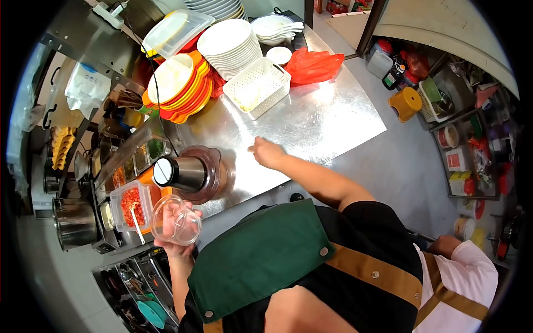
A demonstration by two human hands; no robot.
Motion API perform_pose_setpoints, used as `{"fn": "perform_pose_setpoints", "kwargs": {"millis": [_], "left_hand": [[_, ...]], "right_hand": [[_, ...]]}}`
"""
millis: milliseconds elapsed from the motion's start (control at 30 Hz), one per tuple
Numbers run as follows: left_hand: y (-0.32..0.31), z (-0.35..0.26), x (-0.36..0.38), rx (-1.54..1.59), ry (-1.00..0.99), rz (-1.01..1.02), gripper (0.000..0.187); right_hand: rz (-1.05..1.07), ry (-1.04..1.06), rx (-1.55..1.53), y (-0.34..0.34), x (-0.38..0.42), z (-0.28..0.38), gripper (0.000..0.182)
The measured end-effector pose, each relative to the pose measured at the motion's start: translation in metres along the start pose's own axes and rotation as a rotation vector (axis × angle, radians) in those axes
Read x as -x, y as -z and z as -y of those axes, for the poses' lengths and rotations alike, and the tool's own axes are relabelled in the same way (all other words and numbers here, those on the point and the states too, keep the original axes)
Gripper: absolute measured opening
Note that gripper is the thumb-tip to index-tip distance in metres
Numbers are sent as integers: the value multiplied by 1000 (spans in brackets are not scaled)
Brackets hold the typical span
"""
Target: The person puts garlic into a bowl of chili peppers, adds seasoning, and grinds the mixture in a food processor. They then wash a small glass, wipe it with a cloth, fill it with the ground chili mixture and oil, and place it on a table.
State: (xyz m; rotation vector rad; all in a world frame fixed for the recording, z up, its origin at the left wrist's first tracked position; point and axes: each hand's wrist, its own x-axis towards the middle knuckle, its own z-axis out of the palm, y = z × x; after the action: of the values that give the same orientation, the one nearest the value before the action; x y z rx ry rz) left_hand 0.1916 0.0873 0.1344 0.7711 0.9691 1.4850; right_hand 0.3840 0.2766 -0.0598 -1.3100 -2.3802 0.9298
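My left hand [173,248] is closed around a clear round plastic container [187,227], lifted off the near left edge of the steel table [322,127]. Just beyond it is a small food chopper [190,173] with a steel body and a white-topped end, set in a clear dark-tinted bowl [214,180]. My right hand [267,152] is over the middle of the table with its fingers curled in; nothing shows in them. A white perforated basket [266,91] lies beyond that hand.
Orange and yellow plates [186,91], stacked white plates [227,44] and a red plastic bag [313,65] crowd the far side. At left stands a tub of chopped red food [132,208] with a white spoon. Another person's sleeve [472,272] is at lower right.
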Motion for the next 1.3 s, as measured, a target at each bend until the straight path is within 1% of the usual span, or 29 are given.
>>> {"fn": "perform_pose_setpoints", "kwargs": {"millis": [33, 100, 133, 167, 233, 267, 300, 333, 367, 400, 433, 467, 500, 533, 600, 633, 700, 733, 767, 833, 867, 933, 1033, 1067, 1100, 1167, 1200, 1233, 1300], "left_hand": [[6, -1, 3, 4, 2, -1, 94], [21, -2, 11, 104, -2, -17, 93], [25, -4, 16, 110, 2, -15, 92], [29, -4, 19, 115, 2, -25, 92], [34, -4, 25, 115, 7, -37, 92], [28, -3, 25, 95, -30, -84, 92], [27, -3, 26, 97, -36, -86, 92], [27, -2, 27, 96, -62, -115, 93], [27, 0, 28, 97, -84, -144, 93], [28, 0, 28, 104, -86, -148, 93], [30, -3, 28, 111, -35, -104, 93], [31, -5, 28, 115, 15, -62, 92], [31, -5, 29, 113, 9, -69, 92], [30, -6, 29, 110, -1, -70, 93], [22, -10, 27, 101, -62, -106, 93], [26, -12, 30, 97, -77, -120, 93], [36, -13, 39, 110, -47, -106, 92], [40, -14, 42, 97, -39, -99, 90], [44, -12, 45, 98, -48, -107, 90], [49, -9, 53, 124, -63, -196, 88], [49, -10, 56, 114, -79, -199, 87], [54, -12, 65, 111, -99, -211, 87], [59, -12, 73, 129, -117, -231, 87], [64, -9, 77, 158, -148, -252, 86], [68, -8, 79, 189, -182, -271, 85], [70, -12, 83, 194, -175, -261, 85], [71, -14, 86, 196, -159, -253, 85], [73, -13, 89, 197, -159, -256, 85], [76, -12, 91, 142, -159, -326, 84]], "right_hand": [[-65, -76, -44, 9, -2, -11, 25], [-319, -207, -126, 31, -13, -76, 23], [-427, -359, -163, 72, -6, -79, 21], [-562, -345, -40, 94, -3, -100, 19], [-361, -456, 315, 109, 5, -134, 21], [-341, -446, 343, 97, 5, -137, 20], [-325, -434, 371, 78, 6, -139, 18], [-264, -325, 221, 51, 8, -132, 16], [-274, -372, 79, 29, 14, -95, 20], [-170, -283, 143, -15, 12, -89, 21], [-122, -44, 166, -27, 25, -55, 23], [-39, 4, 130, -27, 29, -17, 23], [43, 56, 92, -24, 30, 7, 23], [45, 69, 90, -23, 26, 12, 23], [18, 79, -49, -21, 9, 22, 24], [-123, 38, -117, -19, 0, 18, 23], [-306, -10, -176, -15, -26, -2, 24], [-336, -26, -143, -8, -35, -6, 24], [-288, -64, -105, -4, -44, -7, 25], [-289, -119, -43, -6, -62, -7, 22], [-285, -109, -43, -8, -72, -6, 22], [-268, -263, 30, -13, -87, 0, 20], [-295, -202, 3, -40, -101, 9, 20], [-232, -221, -69, -52, -103, 16, 20], [-233, -216, -67, -47, -101, 23, 20], [166, 43, 74, -26, -97, 44, 28], [-136, -87, -102, -55, -125, 21, 25], [-132, -86, -102, -47, -140, 20, 25], [-264, -318, -406, -25, -165, 24, 34]]}}
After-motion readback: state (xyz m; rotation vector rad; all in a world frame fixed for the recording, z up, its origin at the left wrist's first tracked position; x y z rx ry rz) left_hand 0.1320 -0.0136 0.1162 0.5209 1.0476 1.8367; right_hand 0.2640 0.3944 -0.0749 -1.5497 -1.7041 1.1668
